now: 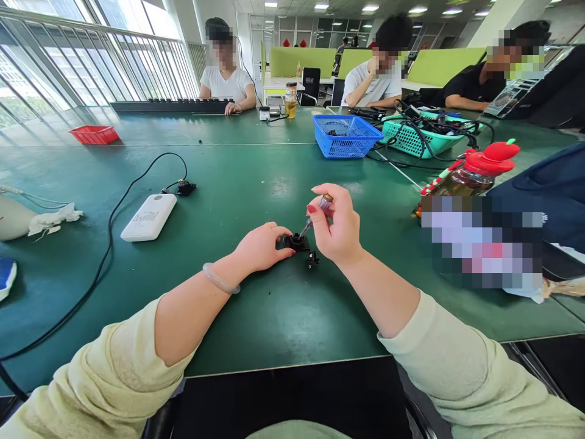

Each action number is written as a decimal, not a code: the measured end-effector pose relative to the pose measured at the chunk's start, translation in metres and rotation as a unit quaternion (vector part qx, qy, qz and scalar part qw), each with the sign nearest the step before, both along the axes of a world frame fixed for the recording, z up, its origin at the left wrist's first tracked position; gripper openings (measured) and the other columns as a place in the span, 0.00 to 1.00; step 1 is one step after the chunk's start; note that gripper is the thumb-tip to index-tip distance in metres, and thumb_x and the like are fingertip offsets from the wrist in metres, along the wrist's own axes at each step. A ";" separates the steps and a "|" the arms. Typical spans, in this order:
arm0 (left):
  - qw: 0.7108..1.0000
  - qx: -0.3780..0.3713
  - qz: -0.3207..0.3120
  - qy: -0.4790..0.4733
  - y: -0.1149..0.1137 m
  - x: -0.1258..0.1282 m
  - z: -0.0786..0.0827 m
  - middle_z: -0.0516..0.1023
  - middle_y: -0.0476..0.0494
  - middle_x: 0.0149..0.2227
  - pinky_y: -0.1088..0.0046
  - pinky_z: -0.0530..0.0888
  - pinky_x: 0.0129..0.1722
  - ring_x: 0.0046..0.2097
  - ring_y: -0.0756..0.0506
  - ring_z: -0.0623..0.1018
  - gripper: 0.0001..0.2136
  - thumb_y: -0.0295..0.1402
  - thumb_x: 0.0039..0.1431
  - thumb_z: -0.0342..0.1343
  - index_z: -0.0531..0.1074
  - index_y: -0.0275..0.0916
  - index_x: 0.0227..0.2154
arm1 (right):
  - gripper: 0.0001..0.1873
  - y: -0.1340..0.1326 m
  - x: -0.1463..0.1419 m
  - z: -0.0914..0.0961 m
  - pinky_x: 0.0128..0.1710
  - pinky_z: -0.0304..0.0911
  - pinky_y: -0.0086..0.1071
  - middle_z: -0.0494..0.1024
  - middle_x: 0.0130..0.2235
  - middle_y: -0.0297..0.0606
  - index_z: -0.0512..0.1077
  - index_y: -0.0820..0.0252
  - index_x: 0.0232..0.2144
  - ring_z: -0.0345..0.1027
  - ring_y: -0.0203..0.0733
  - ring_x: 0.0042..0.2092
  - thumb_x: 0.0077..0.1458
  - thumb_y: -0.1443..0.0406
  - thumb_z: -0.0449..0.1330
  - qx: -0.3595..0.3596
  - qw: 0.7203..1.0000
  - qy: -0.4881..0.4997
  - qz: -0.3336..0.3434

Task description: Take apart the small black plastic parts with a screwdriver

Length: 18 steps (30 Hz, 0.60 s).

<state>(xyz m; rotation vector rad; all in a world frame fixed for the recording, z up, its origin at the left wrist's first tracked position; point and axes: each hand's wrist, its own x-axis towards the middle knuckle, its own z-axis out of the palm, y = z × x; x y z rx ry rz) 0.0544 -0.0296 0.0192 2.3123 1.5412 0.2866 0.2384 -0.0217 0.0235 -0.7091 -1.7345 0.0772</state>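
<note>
My left hand (261,247) rests on the green table (256,305) with its fingers curled round a small black part (298,242), pinning it down. My right hand (337,227) is closed on a small screwdriver (315,214), held upright and tilted, with its tip down on the black part. A second small black piece (312,260) lies loose on the table just below my right hand.
A white power bank (148,217) with a black cable (109,231) lies to the left, beside crumpled tissue (53,219). A blue basket (346,135), a teal basket (411,137) of cables and a red tray (94,134) stand further back. A red-capped bottle (475,171) is at right. Three people sit across.
</note>
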 end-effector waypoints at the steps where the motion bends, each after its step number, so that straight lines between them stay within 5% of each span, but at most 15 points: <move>1: 1.000 -0.001 0.000 -0.001 0.000 0.000 0.000 0.75 0.44 0.42 0.65 0.73 0.43 0.41 0.41 0.77 0.19 0.43 0.59 0.62 0.77 0.44 0.52 | 0.10 0.001 0.000 0.000 0.31 0.70 0.32 0.75 0.35 0.33 0.62 0.52 0.50 0.71 0.35 0.29 0.70 0.57 0.51 -0.005 1.000 -0.004 0.001; 12: 1.000 0.006 -0.010 -0.006 0.002 -0.001 -0.004 0.75 0.43 0.42 0.64 0.73 0.43 0.41 0.42 0.76 0.20 0.43 0.59 0.62 0.77 0.43 0.53 | 0.09 0.008 -0.007 -0.008 0.27 0.62 0.29 0.73 0.29 0.27 0.63 0.53 0.40 0.64 0.32 0.24 0.62 0.59 0.60 -0.152 0.987 0.026 0.049; 18: 1.000 0.020 -0.014 -0.001 0.005 -0.002 -0.003 0.74 0.42 0.45 0.64 0.73 0.42 0.40 0.42 0.76 0.21 0.45 0.59 0.62 0.79 0.42 0.52 | 0.12 0.021 -0.015 -0.012 0.33 0.66 0.34 0.71 0.27 0.27 0.62 0.52 0.46 0.70 0.37 0.28 0.66 0.55 0.55 -0.184 0.980 0.053 0.049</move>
